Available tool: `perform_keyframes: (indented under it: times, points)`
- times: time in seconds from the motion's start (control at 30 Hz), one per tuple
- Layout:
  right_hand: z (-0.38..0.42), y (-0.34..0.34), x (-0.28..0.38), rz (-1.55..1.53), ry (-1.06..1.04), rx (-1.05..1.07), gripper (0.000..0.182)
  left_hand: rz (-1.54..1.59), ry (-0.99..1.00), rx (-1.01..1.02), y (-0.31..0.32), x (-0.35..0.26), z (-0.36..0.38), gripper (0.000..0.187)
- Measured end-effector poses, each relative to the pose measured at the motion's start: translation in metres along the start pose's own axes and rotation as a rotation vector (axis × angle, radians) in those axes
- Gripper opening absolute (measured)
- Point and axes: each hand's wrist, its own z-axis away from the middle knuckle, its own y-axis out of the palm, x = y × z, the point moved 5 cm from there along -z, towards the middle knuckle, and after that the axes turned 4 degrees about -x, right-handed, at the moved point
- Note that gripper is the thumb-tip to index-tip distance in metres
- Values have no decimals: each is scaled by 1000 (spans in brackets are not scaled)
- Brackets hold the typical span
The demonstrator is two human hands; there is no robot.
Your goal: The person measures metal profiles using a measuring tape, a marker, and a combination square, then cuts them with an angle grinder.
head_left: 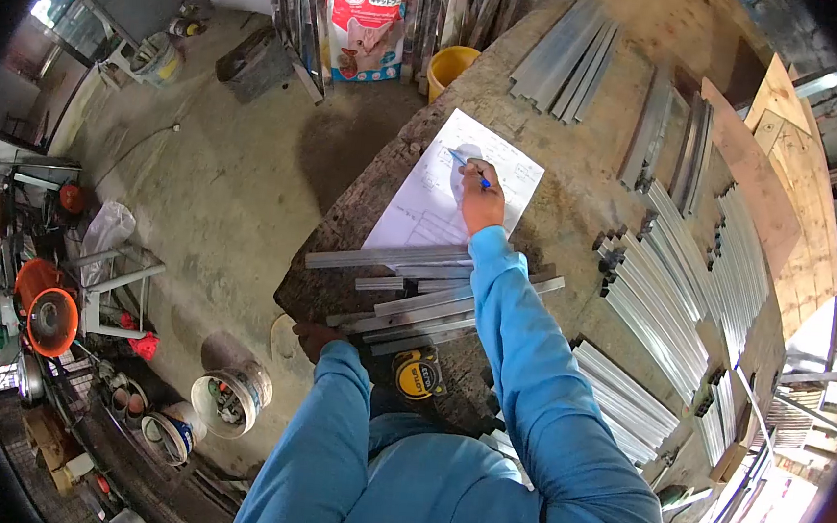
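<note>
My right hand (483, 196) is closed around a blue pen (457, 155), its tip over the upper part of a white sheet of paper (414, 197). Handwriting and a line drawing cover parts of the sheet. Several aluminium bars (379, 257) lie across the paper's lower edge and just below it. At the table's near left edge, my left hand (314, 338) rests by the ends of the lower bars; its fingers are dark and hard to make out. A yellow and black tape measure (417, 373) sits below the bars, close to my body.
Stacks of aluminium profiles (655, 315) with dark end pieces lie along the workbench (567, 185) to the right. More bars (567, 62) lie at its far end. On the floor stand a yellow bucket (450, 67), a cat food bag (366, 26) and a white bucket (249, 391).
</note>
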Motion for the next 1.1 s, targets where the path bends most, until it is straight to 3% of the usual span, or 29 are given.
perform_keyframes:
  times: [0.07,0.13,0.17,0.23,0.4,0.63,0.77,0.83,0.93,1.0,1.03,1.1]
  points:
    - [-4,0,-2,8,-17,9,18,-11,-37,21,7,10,-9,73]
    - [-7,0,1,16,-35,21,17,-288,215,12,12,9,-15,72]
    - [-8,0,5,13,-42,28,15,-288,213,11,10,6,-11,72]
    - [-11,0,9,11,-48,36,13,67,22,2,3,5,-2,70]
    - [-22,1,16,-27,27,30,18,72,83,-27,9,10,-9,72]
    - [-30,2,4,24,-27,31,17,16,97,-53,14,16,-21,76]
    - [-36,1,6,60,-18,40,16,-53,60,-59,-4,-3,4,79]
    - [-39,0,9,91,-2,46,16,-106,70,-9,-4,-6,4,64]
    - [-39,-10,23,354,-132,-94,13,-164,108,-5,8,6,-8,63]
    - [-29,-17,22,1,-128,-76,16,-223,138,-4,14,16,-20,61]
    - [-19,-22,31,0,-129,-74,16,-251,152,-6,20,18,-25,61]
    - [15,-36,54,-175,109,-52,19,-308,176,-12,23,32,-36,60]
